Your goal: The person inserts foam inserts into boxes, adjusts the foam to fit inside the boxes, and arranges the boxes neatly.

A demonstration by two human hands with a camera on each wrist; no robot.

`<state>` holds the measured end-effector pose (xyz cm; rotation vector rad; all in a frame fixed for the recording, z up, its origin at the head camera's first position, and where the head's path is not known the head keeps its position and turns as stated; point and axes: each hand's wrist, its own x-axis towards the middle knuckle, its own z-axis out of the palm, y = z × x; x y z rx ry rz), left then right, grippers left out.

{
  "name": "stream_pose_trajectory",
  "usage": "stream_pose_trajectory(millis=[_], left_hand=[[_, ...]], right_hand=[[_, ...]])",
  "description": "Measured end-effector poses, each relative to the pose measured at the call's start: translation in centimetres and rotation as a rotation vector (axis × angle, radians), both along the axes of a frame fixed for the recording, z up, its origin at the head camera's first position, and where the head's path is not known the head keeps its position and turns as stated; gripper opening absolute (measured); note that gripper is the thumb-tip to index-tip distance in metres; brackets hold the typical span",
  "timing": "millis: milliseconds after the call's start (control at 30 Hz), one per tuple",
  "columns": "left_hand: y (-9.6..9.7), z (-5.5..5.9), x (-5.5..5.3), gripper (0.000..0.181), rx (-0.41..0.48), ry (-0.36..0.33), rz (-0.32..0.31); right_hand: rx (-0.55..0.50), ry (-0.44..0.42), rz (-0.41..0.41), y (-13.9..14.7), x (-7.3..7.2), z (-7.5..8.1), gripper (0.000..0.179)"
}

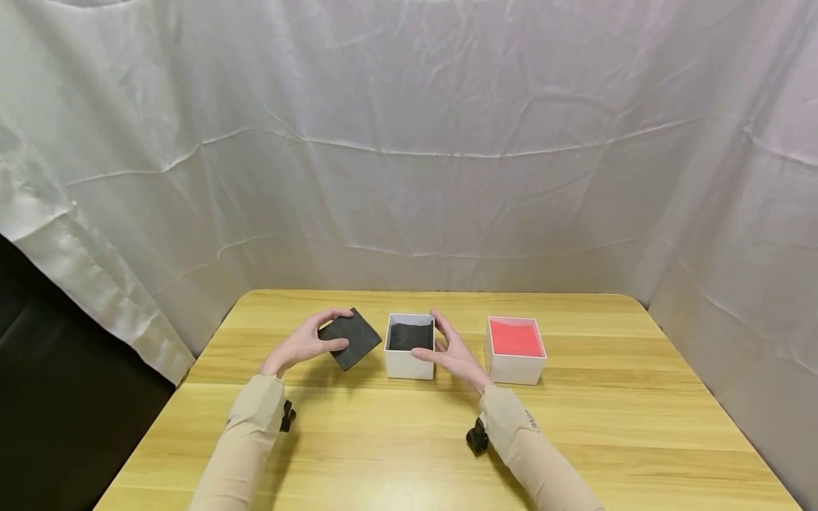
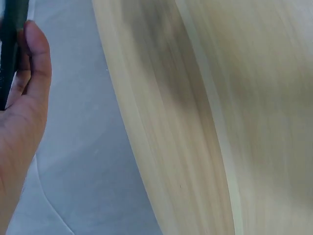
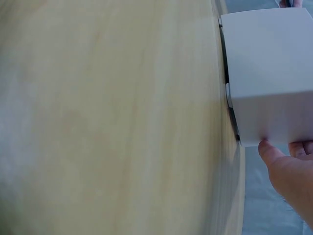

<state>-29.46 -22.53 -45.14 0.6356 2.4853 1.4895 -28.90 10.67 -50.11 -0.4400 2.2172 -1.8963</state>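
Observation:
My left hand pinches a thin black square pad between thumb and fingers, raised above the table and turned cornerwise. The left wrist view shows this black pad edge-on; whether it is cloth or foam I cannot tell. Right of it stands an open white box with black material inside. Holding that box at its right side is my right hand, thumb at the front corner and fingers toward the back. In the right wrist view, the thumb touches the lower edge of the white box.
A second open white box stands farther right, with red material in it. Both boxes rest on a wooden table. Pale curtains hang behind and at the sides. Something black lies beyond the table's left edge.

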Motion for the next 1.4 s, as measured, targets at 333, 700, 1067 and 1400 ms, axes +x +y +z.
stream_pose_trajectory(millis=[333, 700, 1067, 1400], left_hand=[[0.9, 0.6, -0.3, 0.061, 0.162, 0.086, 0.206], [3.7, 1.4, -0.8, 0.052, 0.204, 0.160, 0.242], [6.5, 1.7, -1.3, 0.044, 0.151, 0.188, 0.257], [8.8, 2.0, -1.6, 0.042, 0.126, 0.194, 0.218]], right_hand=[[-0.014, 0.005, -0.004, 0.0, -0.1, -0.1, 0.101], [-0.011, 0.012, 0.000, 0.0, -0.2, -0.1, 0.097], [-0.018, -0.001, -0.003, -0.1, 0.0, -0.1, 0.101], [-0.027, -0.006, 0.007, -0.1, -0.1, 0.1, 0.100]])
